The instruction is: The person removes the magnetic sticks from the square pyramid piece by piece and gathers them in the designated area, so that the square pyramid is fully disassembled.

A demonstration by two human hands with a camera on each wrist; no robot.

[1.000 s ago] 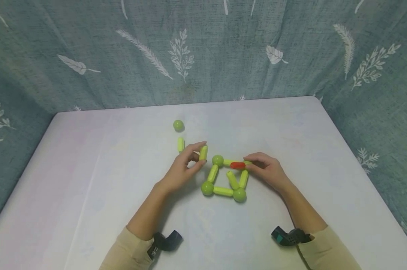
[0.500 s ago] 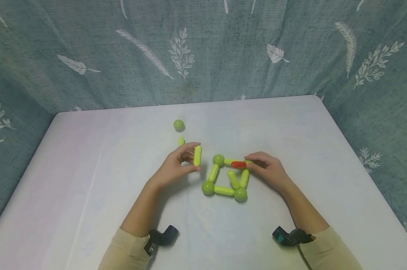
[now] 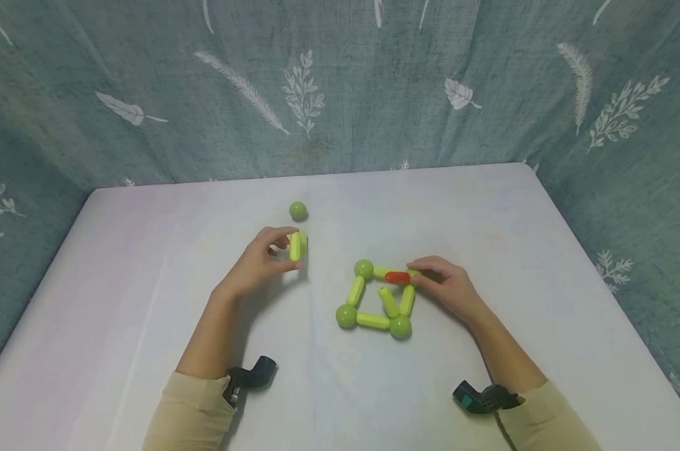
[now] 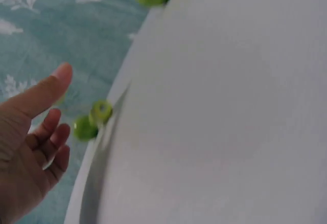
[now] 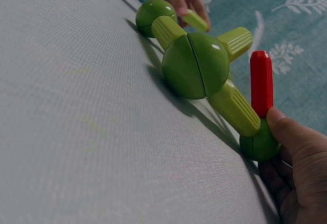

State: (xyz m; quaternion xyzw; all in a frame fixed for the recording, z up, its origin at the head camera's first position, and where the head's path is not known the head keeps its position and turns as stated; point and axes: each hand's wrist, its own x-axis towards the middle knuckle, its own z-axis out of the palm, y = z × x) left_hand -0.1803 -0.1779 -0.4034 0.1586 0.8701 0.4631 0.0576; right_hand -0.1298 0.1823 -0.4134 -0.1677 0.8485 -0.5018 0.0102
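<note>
My left hand (image 3: 261,258) pinches a light green rod (image 3: 295,247) between thumb and fingertips, left of the frame of rods and balls. In the head view that rod overlaps a second light green rod (image 3: 303,242) just behind it. The left wrist view shows the left hand (image 4: 36,142), its thumb largely hiding the held rod. My right hand (image 3: 447,287) grips the green ball (image 5: 259,144) at the frame's far right corner. From this ball a red rod (image 5: 261,83) sticks up, the right thumb at its base.
Light green rods (image 3: 373,321) and green balls (image 3: 347,316) make a four-sided frame on the white table (image 3: 148,326). One more rod (image 3: 389,302) slants up from the near right ball (image 3: 400,326). A loose green ball (image 3: 298,211) lies farther back. Patterned curtains (image 3: 362,81) surround the table.
My left hand has moved left, away from the frame, carrying the light green rod over to the loose rod. The right hand keeps its grip on the corner ball.
</note>
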